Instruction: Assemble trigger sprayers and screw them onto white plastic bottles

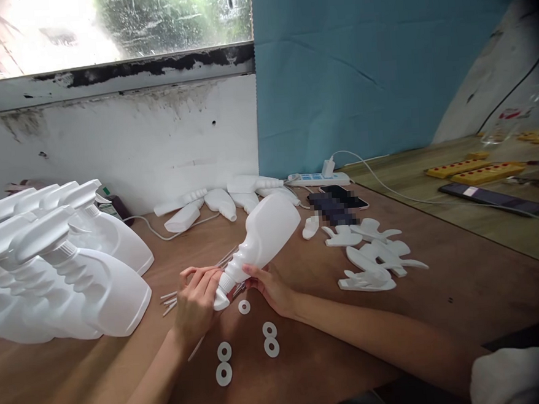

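A white spray bottle (271, 226) is held tilted above the table, its base up and to the right, its neck down to the left. My left hand (197, 299) is closed around the trigger sprayer head (221, 299) at the neck end. Just below the bottle's ribbed grip, my right hand (271, 291) is closed on it, thumb along the side; its other fingers are partly hidden. Under the hands lie a white ring washer (244, 306) and thin white dip tubes (169, 303). More washers (271, 348) rest nearer to me.
Several spray bottles with sprayer heads (104, 287) stand at left. Loose bottles (221, 203) lie along the wall. White sprayer parts (371, 269) are piled at right, near phones (345, 198) and a power strip (316, 179). A white cable crosses the right side.
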Action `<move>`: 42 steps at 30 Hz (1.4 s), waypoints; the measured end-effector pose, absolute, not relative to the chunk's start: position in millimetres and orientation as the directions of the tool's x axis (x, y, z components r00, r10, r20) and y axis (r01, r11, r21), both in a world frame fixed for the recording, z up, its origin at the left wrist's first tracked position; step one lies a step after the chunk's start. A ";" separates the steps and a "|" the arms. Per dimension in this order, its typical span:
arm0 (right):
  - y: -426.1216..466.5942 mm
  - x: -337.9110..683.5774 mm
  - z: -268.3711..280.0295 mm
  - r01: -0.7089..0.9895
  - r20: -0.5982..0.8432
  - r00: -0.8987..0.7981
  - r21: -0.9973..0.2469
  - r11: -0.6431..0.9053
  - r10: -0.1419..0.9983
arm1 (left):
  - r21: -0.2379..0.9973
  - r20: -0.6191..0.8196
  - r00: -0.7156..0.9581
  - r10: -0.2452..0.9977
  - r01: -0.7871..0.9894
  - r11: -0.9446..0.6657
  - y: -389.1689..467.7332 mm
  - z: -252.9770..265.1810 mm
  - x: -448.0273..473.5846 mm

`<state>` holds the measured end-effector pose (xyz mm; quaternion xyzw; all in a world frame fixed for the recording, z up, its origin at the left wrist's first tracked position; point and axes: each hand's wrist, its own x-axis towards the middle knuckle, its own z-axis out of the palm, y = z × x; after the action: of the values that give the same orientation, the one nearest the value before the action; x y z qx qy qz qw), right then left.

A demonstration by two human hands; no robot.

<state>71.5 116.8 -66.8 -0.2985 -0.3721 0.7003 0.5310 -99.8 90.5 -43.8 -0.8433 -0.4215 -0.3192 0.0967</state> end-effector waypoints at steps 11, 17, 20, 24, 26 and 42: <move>120.2 72.4 -72.0 -0.606 -0.119 -0.307 -0.741 -0.290 0.944 | 0.838 0.211 0.132 0.968 0.485 -0.249 82.2 -36.9 -83.6; 121.4 72.8 -72.3 -0.627 -0.104 -0.343 -0.715 -0.310 0.934 | 0.984 -0.128 0.274 0.953 -0.088 0.158 84.6 -37.0 -77.7; 122.3 72.9 -74.0 -0.614 -0.115 -0.346 -0.723 -0.317 0.931 | 0.918 -0.227 0.340 0.913 -0.240 0.317 85.2 -37.9 -78.4; 121.9 73.2 -74.4 -0.609 -0.101 -0.349 -0.732 -0.307 0.932 | 0.845 -0.281 0.383 0.880 -0.336 0.416 86.0 -37.7 -80.0; 121.0 73.8 -73.2 -0.614 -0.085 -0.356 -0.730 -0.301 0.931 | 0.815 -0.298 0.395 0.869 -0.369 0.447 87.2 -37.4 -80.2; 111.3 75.3 -59.1 -0.224 0.187 -0.273 -0.966 0.126 0.944 | 0.989 -0.025 0.223 0.974 0.146 -0.008 93.7 -35.6 -88.7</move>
<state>75.3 111.3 -59.1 -0.3256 -0.5527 0.5752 0.5076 -88.7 93.7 -35.6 -0.5863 -0.4777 -0.4001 -0.5176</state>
